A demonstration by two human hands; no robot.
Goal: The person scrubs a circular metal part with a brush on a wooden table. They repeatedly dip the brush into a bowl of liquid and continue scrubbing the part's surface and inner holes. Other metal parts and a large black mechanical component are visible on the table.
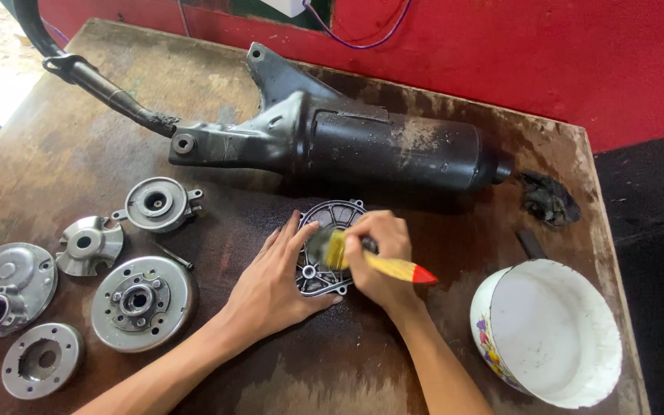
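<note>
Oily table [78, 146]: cover [330, 247] below the muffler [363, 146].
Left hand [274, 280] flat, pinning it; right hand [378, 257] fisted round brush [363, 257]; cover could skid on oil.

A single head-worn camera looks steeply down and forward over the desk [71, 146] from the person's own standing place. It sits close enough that both forearms enter from the bottom edge and the desk fills nearly the whole frame. The red wall [578, 54] closes the top edge, with floor showing at right.
</note>
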